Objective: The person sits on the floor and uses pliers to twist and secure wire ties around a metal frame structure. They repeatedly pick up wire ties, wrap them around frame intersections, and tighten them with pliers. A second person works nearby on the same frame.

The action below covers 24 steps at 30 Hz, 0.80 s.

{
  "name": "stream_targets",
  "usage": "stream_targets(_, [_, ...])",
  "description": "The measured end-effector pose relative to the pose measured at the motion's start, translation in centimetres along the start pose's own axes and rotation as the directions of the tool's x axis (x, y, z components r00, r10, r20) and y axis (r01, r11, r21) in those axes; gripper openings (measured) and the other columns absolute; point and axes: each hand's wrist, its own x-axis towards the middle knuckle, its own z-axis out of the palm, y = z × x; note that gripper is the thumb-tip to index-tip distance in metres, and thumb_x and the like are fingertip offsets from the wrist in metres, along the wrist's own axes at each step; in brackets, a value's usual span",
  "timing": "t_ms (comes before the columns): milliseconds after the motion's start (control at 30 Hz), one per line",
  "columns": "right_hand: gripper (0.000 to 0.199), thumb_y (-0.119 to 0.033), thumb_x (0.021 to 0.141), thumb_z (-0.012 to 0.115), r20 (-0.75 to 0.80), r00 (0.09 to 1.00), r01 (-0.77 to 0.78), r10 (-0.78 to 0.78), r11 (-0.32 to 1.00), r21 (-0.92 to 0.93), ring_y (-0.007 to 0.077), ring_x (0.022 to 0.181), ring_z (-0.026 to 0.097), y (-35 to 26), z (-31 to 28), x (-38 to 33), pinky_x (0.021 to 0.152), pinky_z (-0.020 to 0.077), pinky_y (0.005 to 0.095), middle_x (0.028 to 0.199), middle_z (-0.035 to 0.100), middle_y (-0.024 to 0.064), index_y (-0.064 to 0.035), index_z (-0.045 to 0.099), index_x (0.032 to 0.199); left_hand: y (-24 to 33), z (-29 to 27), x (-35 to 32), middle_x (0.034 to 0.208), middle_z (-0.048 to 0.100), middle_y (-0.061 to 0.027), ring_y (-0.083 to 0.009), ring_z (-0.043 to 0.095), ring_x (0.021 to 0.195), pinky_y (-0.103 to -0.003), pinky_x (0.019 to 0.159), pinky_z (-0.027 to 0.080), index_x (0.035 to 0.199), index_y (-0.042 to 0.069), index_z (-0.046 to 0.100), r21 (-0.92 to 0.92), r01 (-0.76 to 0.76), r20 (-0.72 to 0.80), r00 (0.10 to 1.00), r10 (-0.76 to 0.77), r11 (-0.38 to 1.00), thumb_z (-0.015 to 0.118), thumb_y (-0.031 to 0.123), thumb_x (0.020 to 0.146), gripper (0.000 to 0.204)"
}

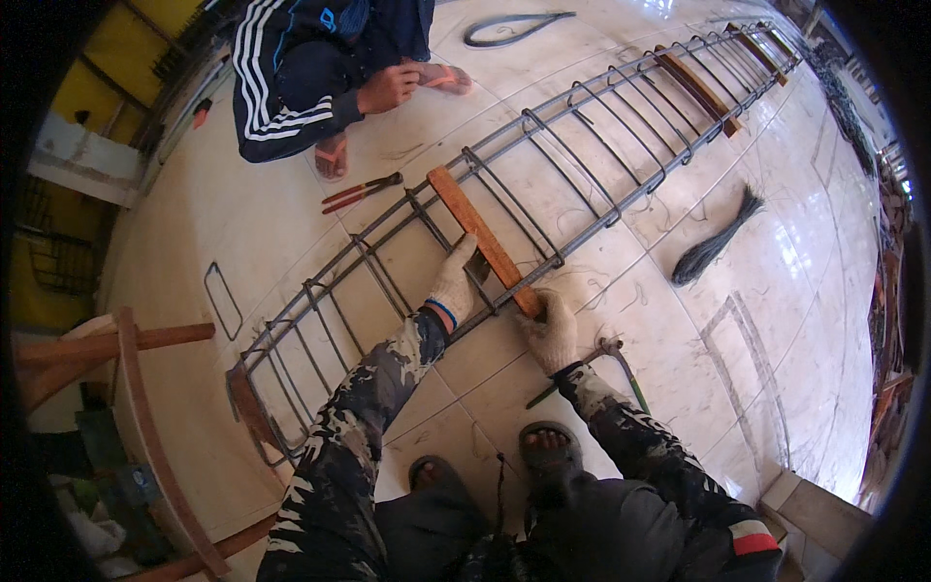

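A long cage of steel rebar [588,116] with rectangular stirrups runs diagonally over the tiled floor. A reddish-brown wooden strip [485,242] lies across it in front of me. My right hand [551,335], in a pale knit glove, is closed round the strip's near end. My left hand [452,286], gloved too, is against the strip's left side beside the near bars; its fingertips are partly hidden, but the hand looks closed on the strip. Just below my right hand, pincers with green handles [632,383] lie on the floor, partly covered by my sleeve.
Across the cage crouches another person [301,87], hands together. Red-handled pincers [361,193] lie near that person. A bundle of tie wire [716,241] is on the right and a wire loop [514,21] at the top. More wooden strips [696,89] cross the cage's far part. Timber [145,417] stands left.
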Motion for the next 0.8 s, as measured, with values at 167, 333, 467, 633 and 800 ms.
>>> stream_targets(167, [0.049,-0.009,0.079,0.088,0.008,0.999,-0.05,0.051,0.995,-0.081,0.0357,0.097,0.074,-0.9,-0.1,0.4,0.084,0.0591,0.0417,0.106,0.073,0.0206,-0.0014,0.064,0.121,0.4,0.8,0.3,0.15,0.056,-0.0117,-0.0253,0.05,0.136,-0.043,0.118,0.037,0.152,0.004,0.055,0.049,-0.056,-0.041,0.997,0.059,0.997,0.083,0.053,0.089,0.084])
stream_targets(333, [0.05,-0.01,0.079,0.09,0.1,0.98,-0.178,0.173,0.983,0.049,0.0331,0.1,0.075,-3.0,0.5,1.9,0.083,0.0604,0.0409,0.11,0.073,0.0217,0.0021,0.064,0.12,3.2,3.7,-1.0,0.147,0.057,-0.0205,-0.025,0.051,0.136,-0.041,0.119,0.036,0.14,-0.009,0.061,0.323,-0.033,-0.225,0.968,0.11,0.946,0.089,0.045,0.084,0.083])
stream_targets(467, [0.054,-0.008,0.082,0.088,0.176,0.968,-0.218,0.18,0.948,0.231,0.029,0.104,0.074,-2.5,-0.1,2.1,0.088,0.0611,0.0392,0.12,0.07,0.019,0.0036,0.062,0.128,3.4,3.7,-0.9,0.14,0.063,-0.0182,-0.0262,0.057,0.129,-0.039,0.115,0.039,0.137,-0.009,0.064,0.238,-0.078,-0.172,0.978,0.121,0.968,0.091,0.041,0.082,0.079])
stream_targets(633, [0.048,-0.007,0.088,0.082,0.201,0.874,-0.478,0.443,0.709,0.519,0.0267,0.111,0.072,-2.7,0.9,1.3,0.092,0.0598,0.0386,0.121,0.069,0.0167,0.0028,0.062,0.131,3.0,2.5,0.3,0.141,0.063,-0.0165,-0.027,0.059,0.126,-0.038,0.112,0.044,0.139,-0.009,0.061,0.221,-0.126,-0.138,0.978,0.159,0.967,0.093,0.039,0.082,0.081])
stream_targets(800, [0.041,-0.013,0.093,0.074,0.465,0.885,0.087,-0.031,0.991,-0.101,0.0347,0.106,0.07,-3.1,0.2,2.9,0.092,0.0566,0.0421,0.116,0.068,0.017,0.0008,0.064,0.13,3.4,0.8,3.4,0.14,0.063,-0.0123,-0.0248,0.059,0.125,-0.038,0.111,0.045,0.141,-0.006,0.06,0.13,-0.269,-0.271,0.916,0.295,0.954,0.089,0.039,0.086,0.077])
